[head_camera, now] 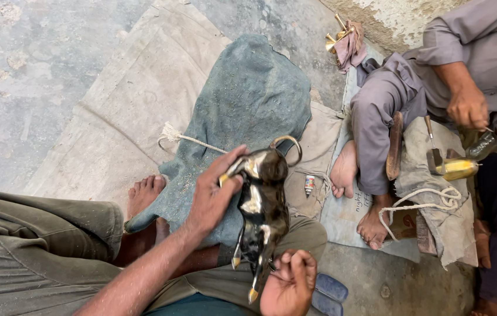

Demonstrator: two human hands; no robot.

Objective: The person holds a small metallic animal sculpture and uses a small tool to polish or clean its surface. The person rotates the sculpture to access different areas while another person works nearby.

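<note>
Concrete floor, blue cloth [248, 99]; both hands' [216, 196] [289, 287] grip around dark metal figurine [263, 208].

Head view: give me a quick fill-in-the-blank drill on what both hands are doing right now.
1. The left hand grips the dark metal animal figure near its ____ end.
2. The right hand holds the figure's ____ end.
3. The blue-grey cloth lies ____ the figure.
Missing words: upper; lower; under
</note>
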